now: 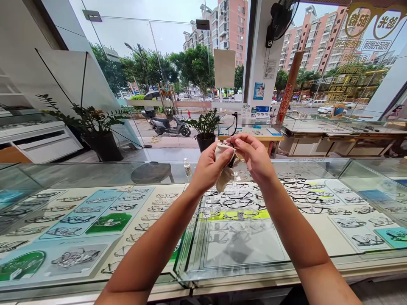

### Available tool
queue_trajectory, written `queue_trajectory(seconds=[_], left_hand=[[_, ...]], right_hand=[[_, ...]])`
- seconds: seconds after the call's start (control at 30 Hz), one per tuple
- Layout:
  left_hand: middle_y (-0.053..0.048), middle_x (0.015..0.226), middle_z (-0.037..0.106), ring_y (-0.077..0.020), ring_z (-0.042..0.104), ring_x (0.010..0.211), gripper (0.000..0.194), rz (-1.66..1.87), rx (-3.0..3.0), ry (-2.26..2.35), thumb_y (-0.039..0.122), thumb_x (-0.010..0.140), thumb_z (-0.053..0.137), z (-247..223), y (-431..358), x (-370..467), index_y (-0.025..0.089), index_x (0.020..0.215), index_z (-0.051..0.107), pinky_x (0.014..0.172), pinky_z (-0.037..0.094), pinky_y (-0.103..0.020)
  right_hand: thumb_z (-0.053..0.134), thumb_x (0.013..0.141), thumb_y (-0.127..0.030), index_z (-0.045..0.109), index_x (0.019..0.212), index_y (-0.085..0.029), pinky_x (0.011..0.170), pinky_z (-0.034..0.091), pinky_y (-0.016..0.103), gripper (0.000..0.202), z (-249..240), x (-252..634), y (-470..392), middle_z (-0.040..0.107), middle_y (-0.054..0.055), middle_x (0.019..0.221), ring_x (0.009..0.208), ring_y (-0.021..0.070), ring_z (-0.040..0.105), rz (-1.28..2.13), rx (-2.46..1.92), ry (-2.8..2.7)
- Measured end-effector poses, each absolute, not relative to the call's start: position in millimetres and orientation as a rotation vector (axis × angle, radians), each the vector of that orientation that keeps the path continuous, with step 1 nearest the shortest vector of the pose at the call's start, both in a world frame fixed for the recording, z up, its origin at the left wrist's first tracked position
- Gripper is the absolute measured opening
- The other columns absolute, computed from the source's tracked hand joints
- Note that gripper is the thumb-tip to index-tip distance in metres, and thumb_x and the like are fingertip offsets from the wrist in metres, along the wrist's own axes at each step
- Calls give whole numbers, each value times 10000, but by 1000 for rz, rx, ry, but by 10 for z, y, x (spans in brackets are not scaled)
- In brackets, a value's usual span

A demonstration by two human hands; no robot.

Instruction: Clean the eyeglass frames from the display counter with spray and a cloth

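a pair of dark-rimmed glasses [235, 123] is up in the air between the two hands, over the far part of a glass display case [241, 273]. one clear lens with its black rim sticks up above the fingers; much of the rest is hidden by the hands and a pale beige cloth [224, 180]. the left hand [208, 167] has its fingers closed on the cloth, the thumb pressed flat over it, with a dark bit of the glasses showing just below; the loose end of the cloth hangs down. the right hand [257, 161] has its thumb and forefinger drawn together at the glasses, the other fingers curled; exactly which part they pinch i cannot tell.

under the hands, rows of eyeglass frames [237, 195] lie inside the case, some by a bright yellow-green strip [210, 215]. to the left, more frames lie on blue and white panels, one on a green tray [110, 223]. a small white bottle [187, 167] stands upright left of the left hand, near a dark stool [151, 173]. beyond are two potted plants, a scooter [170, 126] outside the window, and a black wall fan [282, 19] at upper right.
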State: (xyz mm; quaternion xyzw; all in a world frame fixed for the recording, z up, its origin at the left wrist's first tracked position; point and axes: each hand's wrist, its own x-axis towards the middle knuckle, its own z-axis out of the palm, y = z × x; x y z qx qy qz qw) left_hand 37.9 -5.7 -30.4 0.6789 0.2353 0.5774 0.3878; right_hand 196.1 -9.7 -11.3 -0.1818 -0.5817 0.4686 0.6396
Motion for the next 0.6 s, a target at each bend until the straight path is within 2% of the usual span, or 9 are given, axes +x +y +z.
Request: queue_trajectory(seconds=[0.13,0.33,0.47,0.6], left_hand=[[0,827,609,-130,511,700,436,1583,1792,657,617,916,757,-262,-58,327,204,937,620,672,454,-253],[17,746,530,-137,446,647,398,1695,1940,783,576,940,736,-204,-102,290,217,861,585,588,379,-260],[17,716,518,-148,429,636,314,1718,2137,895,501,963,699,-184,-109,247,222,855,605,585,349,-273],[34,679,511,-138,387,610,274,1718,2280,977,436,954,697,-173,-107,202,218,838,578,592,325,-269]], right_hand=[[810,891,-351,753,925,-288,923,517,356,92,-88,2035,-151,717,0,989,937,182,641,774,-494,-1516],[733,954,-284,752,961,-293,949,469,397,22,-32,2021,-343,693,19,990,970,215,609,360,-585,-1682],[710,948,-230,741,927,-290,923,464,410,71,-21,2029,-366,688,19,955,945,225,603,249,-616,-1728],[738,911,-228,715,886,-276,871,453,396,59,-27,2066,-326,680,9,913,891,217,582,289,-645,-1752]])
